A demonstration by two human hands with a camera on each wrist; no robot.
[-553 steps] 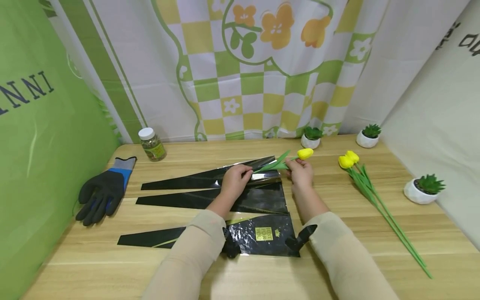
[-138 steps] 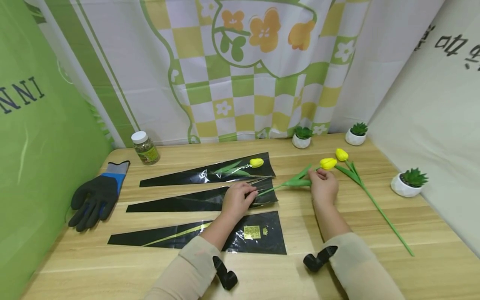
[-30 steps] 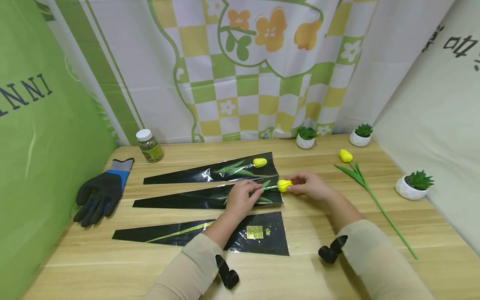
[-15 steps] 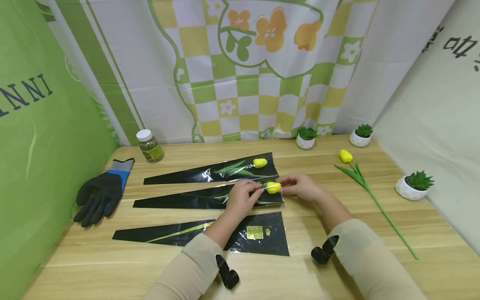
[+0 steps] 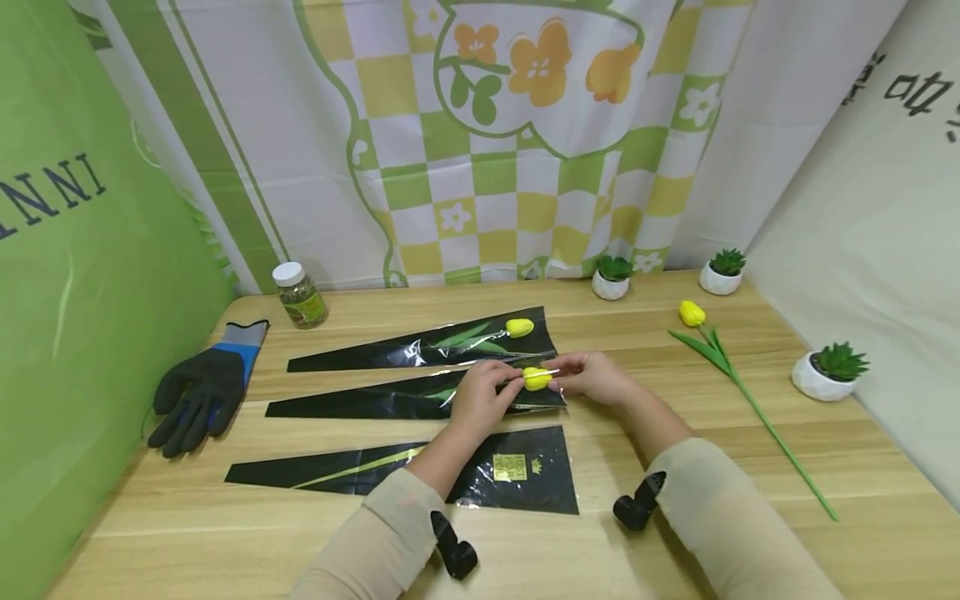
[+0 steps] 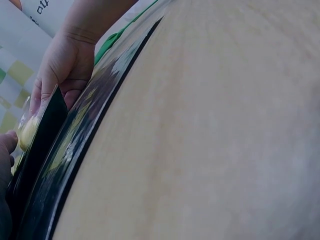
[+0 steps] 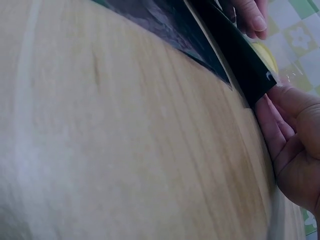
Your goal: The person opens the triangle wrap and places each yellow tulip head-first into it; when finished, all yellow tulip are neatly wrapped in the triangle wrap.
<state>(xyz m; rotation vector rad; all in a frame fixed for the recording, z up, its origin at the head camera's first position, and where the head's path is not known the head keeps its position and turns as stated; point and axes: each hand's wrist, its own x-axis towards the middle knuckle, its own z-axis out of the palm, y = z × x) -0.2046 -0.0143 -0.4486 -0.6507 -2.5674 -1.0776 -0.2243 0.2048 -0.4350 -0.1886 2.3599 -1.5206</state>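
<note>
Left: work glove (image 5: pixel 201 388) and lidded jar (image 5: pixel 299 293), idle on the wooden table (image 5: pixel 750 500). Centre: three black sleeves; the far sleeve (image 5: pixel 427 346) already holds a tulip. Left hand (image 5: pixel 482 398) pinches the mouth of the middle sleeve (image 5: pixel 390 400); right hand (image 5: pixel 596 377) pinches the yellow tulip (image 5: pixel 536 378), whose head has slid from outside the opening a second ago to just within it, so the insertion looks nearly complete. Right: one loose tulip (image 5: pixel 692 313).

Showing bright, even, soft light from overhead in the head view, casting only faint shadows, glinting off the black sleeves (image 5: pixel 420 396), bending straight lines at the wide-angle edges, and blurring the table (image 6: pixel 215 130) and sleeve (image 7: pixel 220 50) up close in both wrist views.
</note>
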